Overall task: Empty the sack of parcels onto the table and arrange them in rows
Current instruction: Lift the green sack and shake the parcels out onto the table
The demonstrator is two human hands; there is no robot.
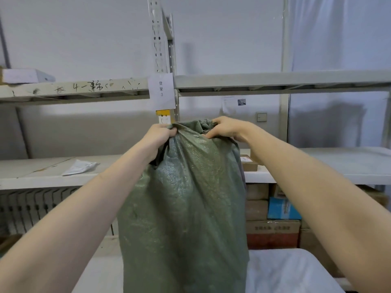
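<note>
The left hand [157, 137] is clenched on a bunch of green cloth at 1 upper corner of the woven sack [182, 197], and the right hand [225, 127] is clamped the same way on the other corner, fingers curled over the gathered edge. Between them the sack hangs full length, held up at chest height in front of the shelving, its lower end dropping out of sight past the near edge of the white table [289, 271].

This looks like the emptying step: the sack appears to be held by its closed end so the load can slide out below, though its mouth is hidden. No parcels show on the table yet. Next, I'd expect a lift and shake to free whatever is inside.

Counted: 1 sack, 2 hands. On the middle shelf behind lie 1 grey poly mailer [79, 167] at the left and 1 small cardboard box [249, 163] beside the sack.
</note>
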